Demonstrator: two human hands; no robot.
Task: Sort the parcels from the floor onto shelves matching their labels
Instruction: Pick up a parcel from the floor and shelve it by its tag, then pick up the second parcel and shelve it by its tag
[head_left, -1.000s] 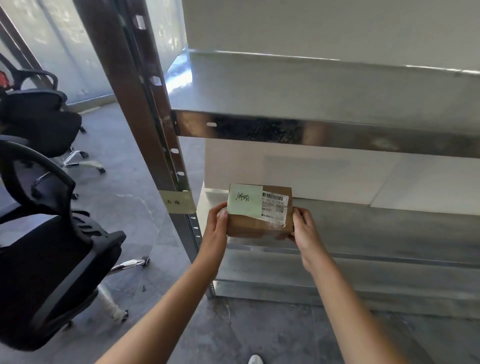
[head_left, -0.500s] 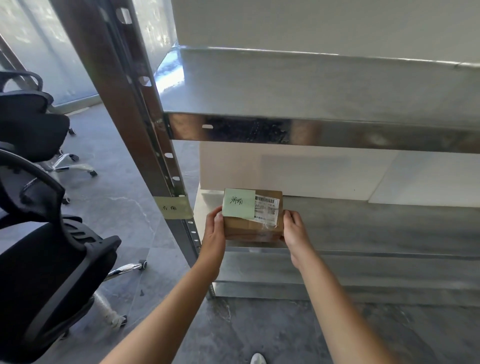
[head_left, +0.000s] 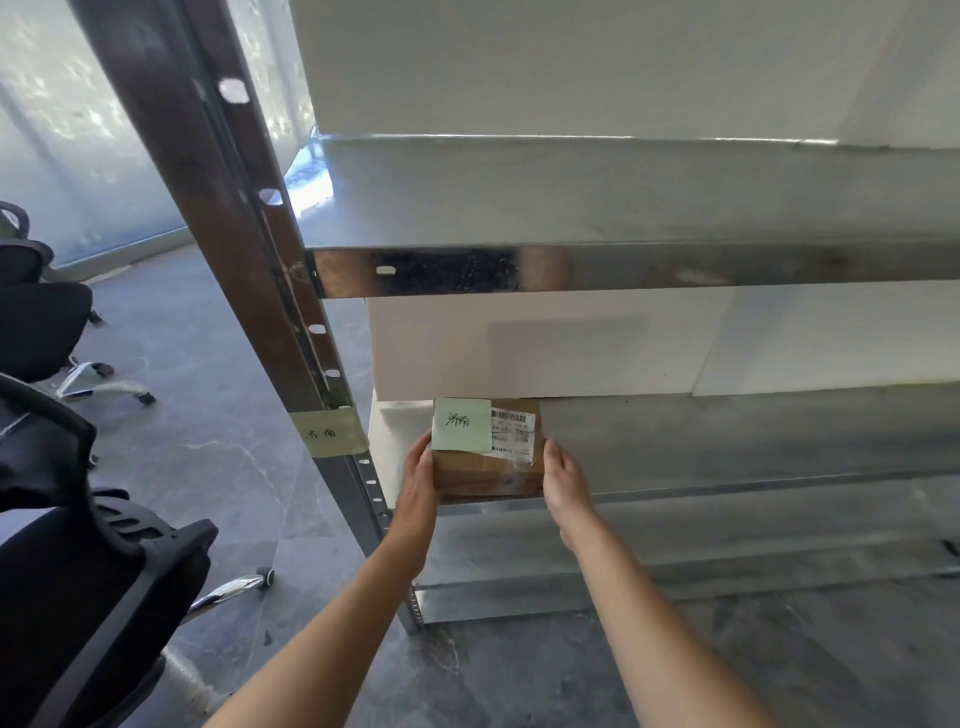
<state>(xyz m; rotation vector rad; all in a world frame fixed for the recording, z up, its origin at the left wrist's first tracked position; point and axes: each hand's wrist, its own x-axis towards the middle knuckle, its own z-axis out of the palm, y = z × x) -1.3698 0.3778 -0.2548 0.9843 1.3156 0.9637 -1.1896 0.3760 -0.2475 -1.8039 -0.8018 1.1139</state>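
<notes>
A small brown cardboard parcel (head_left: 483, 470) with a green handwritten note (head_left: 462, 425) and a white barcode label (head_left: 511, 428) on top rests on the left end of the lower metal shelf (head_left: 727, 441). My left hand (head_left: 418, 480) presses its left side and my right hand (head_left: 563, 480) its right side. A yellow tape label (head_left: 332, 434) with handwriting is stuck on the shelf's upright post (head_left: 249, 249), level with this shelf.
The shelf above (head_left: 623, 197) is bare metal with a shiny front rail. A white wall stands behind the rack. Black office chairs (head_left: 78, 597) stand on the grey floor to the left, close to the post.
Both hands have pushed the parcel farther in and set it down on the lower shelf, toward the back wall. The view has moved closer to the rack.
</notes>
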